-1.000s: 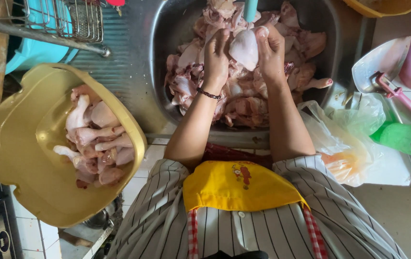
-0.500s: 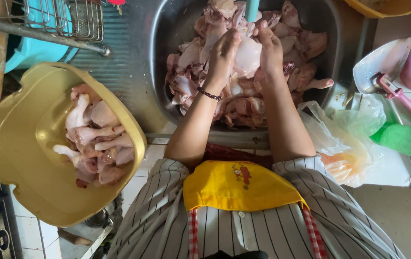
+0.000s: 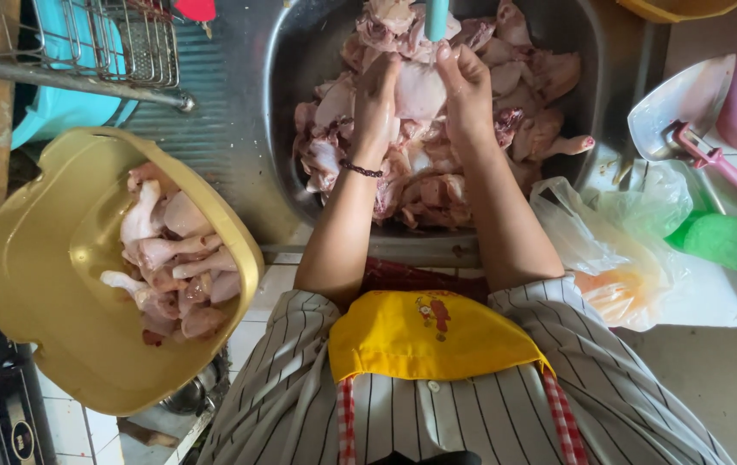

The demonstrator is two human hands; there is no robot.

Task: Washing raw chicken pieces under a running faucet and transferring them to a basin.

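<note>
While the lower middle of the frame is filled by a striped shirt (image 3: 472, 413) and a yellow apron (image 3: 424, 336), both forearms are stretched up from it toward the top centre. At the lower left, a yellow basin (image 3: 50, 284) is seen, tilted toward the camera, and a heap of pale chicken legs (image 3: 170, 258) is held in its right half. To the right of the arms, crumpled plastic bags (image 3: 618, 241) are spread on the counter, with a green object (image 3: 721, 241) just beside them at the right edge. Higher on the right, a pale scoop (image 3: 683, 99) with a pink-handled tool (image 3: 721, 164) laid across it is found. A steel sink (image 3: 300, 52) occupies the upper centre and is packed with raw chicken pieces (image 3: 437, 189). Above that pile, one pale chicken piece (image 3: 420, 90) is gripped between the two hands: the left hand (image 3: 379, 99), with a dark bracelet at its wrist, is curled against its left side, and the right hand (image 3: 467, 90) is closed on its right side. Just above the piece, a teal tap (image 3: 436, 17) is pointed down; whether water is running cannot be told, as the view there is poor. At the upper left, a wire rack (image 3: 119, 39) is set over the ribbed drainboard.
</note>
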